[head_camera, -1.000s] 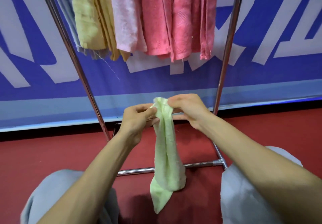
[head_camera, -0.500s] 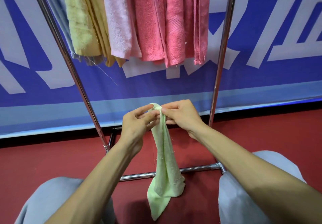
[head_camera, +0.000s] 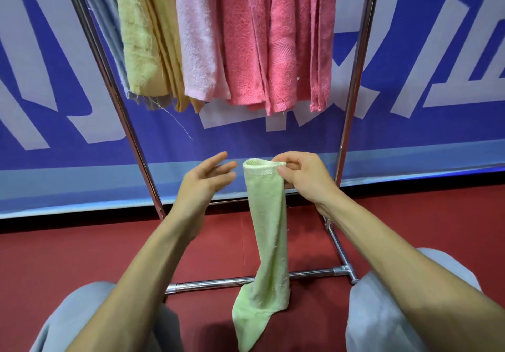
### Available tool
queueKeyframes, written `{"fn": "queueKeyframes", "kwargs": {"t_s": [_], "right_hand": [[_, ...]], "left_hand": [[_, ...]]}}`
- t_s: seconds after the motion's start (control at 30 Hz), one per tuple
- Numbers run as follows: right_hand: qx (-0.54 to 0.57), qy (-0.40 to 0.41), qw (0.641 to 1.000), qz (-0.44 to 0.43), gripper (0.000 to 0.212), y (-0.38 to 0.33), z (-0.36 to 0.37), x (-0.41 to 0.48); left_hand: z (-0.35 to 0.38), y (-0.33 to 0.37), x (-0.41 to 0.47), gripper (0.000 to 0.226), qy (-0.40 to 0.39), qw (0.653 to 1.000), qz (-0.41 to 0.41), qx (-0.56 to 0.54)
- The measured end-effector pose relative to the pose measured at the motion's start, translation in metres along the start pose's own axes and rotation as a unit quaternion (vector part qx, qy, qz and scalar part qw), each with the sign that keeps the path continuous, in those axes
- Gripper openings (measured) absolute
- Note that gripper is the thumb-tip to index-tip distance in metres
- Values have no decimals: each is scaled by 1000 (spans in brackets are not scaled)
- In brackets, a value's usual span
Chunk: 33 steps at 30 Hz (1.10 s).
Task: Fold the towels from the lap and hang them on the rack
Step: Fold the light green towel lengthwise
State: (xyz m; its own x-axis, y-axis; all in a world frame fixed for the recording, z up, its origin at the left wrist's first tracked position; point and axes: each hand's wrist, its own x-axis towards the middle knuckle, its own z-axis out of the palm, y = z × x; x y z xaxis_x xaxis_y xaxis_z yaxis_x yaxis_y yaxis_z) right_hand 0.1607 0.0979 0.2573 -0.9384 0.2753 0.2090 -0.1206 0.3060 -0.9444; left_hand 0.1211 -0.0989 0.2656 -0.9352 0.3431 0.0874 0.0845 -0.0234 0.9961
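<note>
Half a second ago both hands pinched the top of the green towel together. Now we see that the left hand has let go and hangs just beside it, fingers straight and spread, touching nothing. The right hand alone keeps the hem pinched between thumb and curled fingers. The top edge, bunched to a point before, now shows as a short flat band with a rounded loop at its left end, so we read the towel as doubled lengthwise into a narrow strip. It hangs from that pinch between the knees, in front of the lower bar of the rack, and its tail ends in a slanted corner. We judge the fold nearly set, with the freed hand likely to take the strip lower down, to halve it again or to steady it for the lift to the top rail, which is out of view. The cloth is thin, limp terry with a stitched hem and stray threads, and it will sag from any single grip. Above hang thicker, fluffier towels: a yellow towel, a pale pink towel and several deep pink towels, one with a herringbone band. The rack's poles are round polished chrome tube
</note>
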Motion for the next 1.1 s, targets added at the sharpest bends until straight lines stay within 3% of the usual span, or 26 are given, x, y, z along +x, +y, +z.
{"fn": "queueKeyframes", "kwargs": {"t_s": [0.13, 0.2, 0.27, 0.33, 0.53, 0.63, 0.77, 1.0, 1.1], "right_hand": [[14, -88, 995, -42, 22, -7, 2, -7], [34, -117, 991, -60, 22, -11, 2, -9], [47, -119, 989, -68, 21, -13, 1, -9], [46, -99, 991, -73, 19, -14, 0, -8], [52, -68, 994, -74, 19, -11, 2, -7], [78, -74, 993, -45, 26, -10, 5, -8], [58, -148, 987, -12, 28, -6, 12, -12], [-79, -230, 970, -8, 18, 6, 26, -13], [-93, -260, 961, 1, 9, 7, 35, -16]], "left_hand": [[4, -13, -2, 82, -68, 985, 44, 154], [9, -14, -3, 61, -79, 983, 77, 149], [12, -10, -4, 28, -47, 982, 122, 139], [13, -8, -4, 10, -18, 982, 140, 129], [17, -10, -4, 10, -3, 980, 130, 148], [18, -4, -4, 9, 48, 981, 158, 105], [15, 7, -5, 9, 127, 978, 161, 27], [0, 18, -4, 21, 175, 961, 48, -209], [-7, 22, -5, 11, 183, 942, 5, -282]]}}
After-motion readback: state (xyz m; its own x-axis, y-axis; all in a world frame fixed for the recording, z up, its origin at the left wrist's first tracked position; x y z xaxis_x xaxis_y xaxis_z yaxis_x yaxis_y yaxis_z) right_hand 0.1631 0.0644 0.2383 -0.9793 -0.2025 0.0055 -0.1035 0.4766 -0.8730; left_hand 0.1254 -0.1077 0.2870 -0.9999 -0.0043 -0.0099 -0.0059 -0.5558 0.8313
